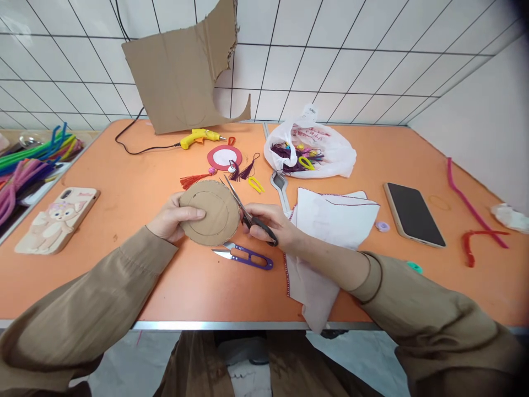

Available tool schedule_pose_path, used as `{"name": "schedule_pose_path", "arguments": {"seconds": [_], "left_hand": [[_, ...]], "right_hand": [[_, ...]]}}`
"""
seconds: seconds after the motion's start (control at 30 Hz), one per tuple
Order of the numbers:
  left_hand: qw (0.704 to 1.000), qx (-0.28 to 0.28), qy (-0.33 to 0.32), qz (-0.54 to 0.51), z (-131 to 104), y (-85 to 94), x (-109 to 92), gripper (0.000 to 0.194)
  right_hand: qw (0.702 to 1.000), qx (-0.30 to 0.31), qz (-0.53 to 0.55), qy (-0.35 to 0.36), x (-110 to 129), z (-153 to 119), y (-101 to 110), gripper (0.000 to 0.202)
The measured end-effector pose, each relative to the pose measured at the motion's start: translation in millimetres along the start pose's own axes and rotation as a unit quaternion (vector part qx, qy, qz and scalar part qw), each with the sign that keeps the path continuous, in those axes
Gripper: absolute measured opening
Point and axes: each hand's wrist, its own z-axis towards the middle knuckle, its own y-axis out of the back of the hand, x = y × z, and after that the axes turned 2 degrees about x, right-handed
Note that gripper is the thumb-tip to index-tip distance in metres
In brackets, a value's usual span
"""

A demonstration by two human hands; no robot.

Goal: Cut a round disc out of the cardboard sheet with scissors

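A round cardboard disc [210, 226] with rings drawn on it is pinched at its left edge by my left hand [169, 219], thumb on top. My right hand [268, 223] grips a pair of black-handled scissors [236, 194]. The scissor blades are parted beside the disc's upper right edge. Just below the disc lie purple thread snips [252, 258] on the table. Beneath my right forearm spreads a white cloth [326, 220] with dark red stitched edging. Beyond the disc sit a red ring with a white centre [224, 158], dark tassels [247, 170] and a yellow clip-like piece [256, 184].
A large cut cardboard sheet [177, 77] leans on the tiled wall, with a yellow glue gun [200, 138] before it. A white plastic bag [334, 151] holds tassels. Phones lie left [58, 220] and right [413, 212]. Colourful pipe cleaners [28, 176] fill the far left.
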Motion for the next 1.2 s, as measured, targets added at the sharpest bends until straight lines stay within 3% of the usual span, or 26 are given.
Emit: {"name": "schedule_pose_path", "arguments": {"seconds": [0.13,0.3,0.57,0.7,0.83,0.97,1.2], "left_hand": [[0.998,0.053,0.018,0.001,0.8,2.9,1.8,0.032],[0.992,0.12,0.016,0.021,1.0,-0.6,5.6,0.04],[0.992,0.112,0.016,0.046,0.0,-6.9,6.2,0.046],[0.99,0.143,-0.001,-0.008,0.2,-6.5,5.9,0.053],[0.994,0.097,0.043,-0.038,-1.9,-13.1,19.0,0.038],[0.996,-0.001,0.047,-0.08,-4.7,-24.7,27.1,0.029],[0.992,-0.055,-0.016,-0.112,-0.5,-17.7,14.7,0.055]], "right_hand": [[0.998,-0.019,0.059,0.023,-1.3,2.6,-1.3,0.051],[0.993,-0.095,0.074,0.019,-1.0,7.8,-6.0,0.041],[0.974,-0.158,0.145,-0.069,-2.8,9.7,-11.3,0.048],[0.957,-0.223,0.181,-0.035,-1.6,13.0,-7.0,0.046],[0.944,-0.282,0.173,-0.004,-4.2,15.7,-6.4,0.045],[0.966,-0.224,0.13,-0.008,-2.9,12.6,-9.8,0.048],[0.988,-0.115,0.106,-0.006,0.0,4.9,-7.7,0.043]]}}
